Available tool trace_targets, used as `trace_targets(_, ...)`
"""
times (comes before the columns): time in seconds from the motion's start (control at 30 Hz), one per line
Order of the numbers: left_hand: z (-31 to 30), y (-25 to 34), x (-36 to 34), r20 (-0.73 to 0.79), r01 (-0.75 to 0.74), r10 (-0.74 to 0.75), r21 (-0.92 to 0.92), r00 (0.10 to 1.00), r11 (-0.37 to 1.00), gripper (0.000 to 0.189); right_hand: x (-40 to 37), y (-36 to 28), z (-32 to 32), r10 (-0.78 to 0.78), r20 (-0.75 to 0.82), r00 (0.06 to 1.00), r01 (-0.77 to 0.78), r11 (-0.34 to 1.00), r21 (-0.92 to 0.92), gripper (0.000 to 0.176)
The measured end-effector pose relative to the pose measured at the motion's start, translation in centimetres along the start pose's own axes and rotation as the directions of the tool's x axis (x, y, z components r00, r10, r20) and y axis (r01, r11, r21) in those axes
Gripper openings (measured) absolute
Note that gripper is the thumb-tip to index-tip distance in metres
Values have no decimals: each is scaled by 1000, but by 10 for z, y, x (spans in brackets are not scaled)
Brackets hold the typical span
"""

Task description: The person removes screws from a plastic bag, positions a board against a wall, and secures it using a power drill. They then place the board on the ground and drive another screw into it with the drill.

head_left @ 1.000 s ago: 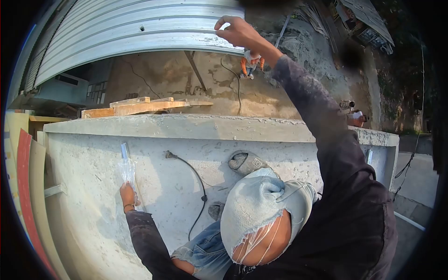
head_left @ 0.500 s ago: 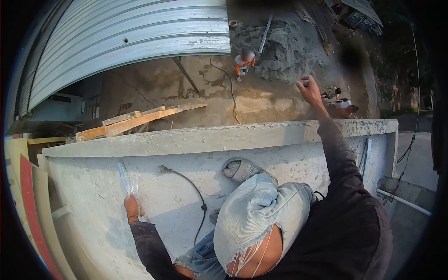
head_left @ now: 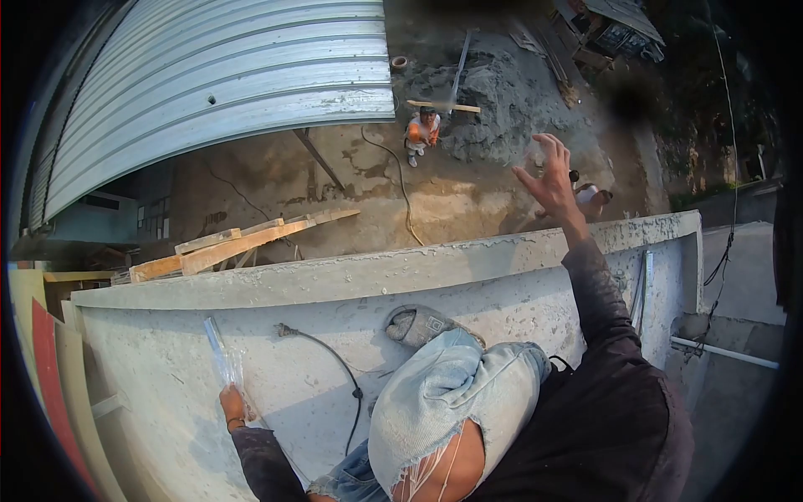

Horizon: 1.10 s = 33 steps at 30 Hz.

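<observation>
My left hand (head_left: 233, 405) is low on the left, fingers closed round a crinkled clear plastic wrapper (head_left: 231, 366) on the pale concrete ledge. A narrow silver strip (head_left: 213, 332) runs out of the wrapper's far end. My right hand (head_left: 549, 182) reaches out past the low concrete wall (head_left: 385, 274), palm outward, fingers spread and bent, holding nothing. On the ground below, a person (head_left: 422, 132) in orange and white looks up. Just above that person's head, a wooden plank (head_left: 458, 108) shows crosswise.
A black cable with a plug (head_left: 288, 330) lies on the ledge (head_left: 284, 385) near my worn shoe (head_left: 416, 325). Beyond the wall are timber boards (head_left: 238, 247), a corrugated metal roof (head_left: 226, 75), a sand heap (head_left: 502, 100) and another person (head_left: 592, 197). A loose wire (head_left: 726, 243) hangs at right.
My right hand has opened from curled fingers to spread ones. The plank now shows above the person below, where none showed before. The view has shifted slightly; my left hand keeps its grip.
</observation>
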<state>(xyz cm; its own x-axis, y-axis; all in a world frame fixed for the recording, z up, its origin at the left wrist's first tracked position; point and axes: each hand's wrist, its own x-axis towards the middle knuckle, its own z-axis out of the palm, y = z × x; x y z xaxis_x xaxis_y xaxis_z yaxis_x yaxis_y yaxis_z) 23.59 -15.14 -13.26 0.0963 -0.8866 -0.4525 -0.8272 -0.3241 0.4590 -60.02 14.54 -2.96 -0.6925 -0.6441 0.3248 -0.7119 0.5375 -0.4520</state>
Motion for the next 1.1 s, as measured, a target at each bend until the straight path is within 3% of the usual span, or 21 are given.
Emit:
trace_targets(0.07,-4,26,-15,43,74,-75,24,996,997,34,21,-33,-30,-163,-45,986,149,963,-225,87)
trace_targets(0.13,0,-24,28,31,-82,78,162,996,983,34,55,-63,-49,-280,-166,946,228,934,-276,98)
trace_targets(0.23,12,-13,43,-39,-127,135,160,990,979,35,133,-134,-91,-506,-464,727,353,856,-378,123)
trace_targets(0.3,8,31,9,-82,-226,253,252,964,941,35,177,-216,-146,-544,-692,475,244,837,-490,98)
trace_targets(0.33,5,53,-5,-131,-161,191,209,973,965,35,193,-260,-177,-545,-752,370,192,837,-512,91)
trace_targets(0.43,4,47,0,-226,-121,148,129,963,984,36,244,-366,-253,-677,-729,102,431,691,-581,44)
trace_targets(0.47,0,41,1,-186,-194,237,223,953,955,38,259,-397,-263,-700,-714,5,512,615,-600,30)
trace_targets(0.53,-3,53,-9,-202,-91,142,246,969,965,40,256,-479,-252,-815,-566,121,863,368,-346,22)
trace_targets(0.6,4,42,-8,-236,95,-71,89,969,992,47,202,-529,-209,-899,-438,-13,938,141,-317,18)
trace_targets(0.63,-4,46,-14,-170,100,-77,132,982,986,50,153,-543,-192,-966,-86,242,962,251,-107,42)
trace_targets(0.67,-11,53,-30,-188,133,-123,38,974,990,51,128,-555,-139,-971,-237,23,992,-8,126,14)
trace_targets(0.7,-14,43,-31,-252,168,-158,18,955,986,52,82,-562,-105,-999,-10,46,957,41,288,20)
trace_targets(0.73,-42,73,-72,-232,180,-178,-16,956,984,54,39,-560,-64,-995,62,-81,874,-41,484,22)
trace_targets(0.77,-45,54,-72,-281,221,-240,-100,929,970,48,-11,-559,-33,-966,220,-138,739,48,672,26)
trace_targets(0.8,-36,19,-59,-473,127,-177,-135,863,983,42,-56,-553,6,-947,224,-229,636,29,771,30)
trace_targets(0.83,-42,-10,-58,-456,71,-153,-192,877,979,39,-101,-546,36,-873,393,-289,447,240,862,32)
trace_targets(0.87,-58,-13,-80,-423,162,-206,-139,882,977,45,-141,-529,84,-830,436,-347,251,365,896,31)
trace_targets(0.9,-75,11,-127,-394,292,-499,-478,772,829,52,-178,-517,115,-810,444,-384,200,396,896,30)
trace_targets(0.97,-59,-10,-152,-528,308,-685,-630,503,712,51,-222,-512,130,-759,485,-435,165,462,871,29)
trace_targets(1.03,-52,-26,-188,-316,312,-779,-785,541,535,43,-235,-522,123,-685,561,-465,214,528,822,31)
trace_targets(1.1,-8,-65,-181,-409,394,-694,-605,592,692,36,-234,-540,125,-648,624,-436,243,583,775,38)
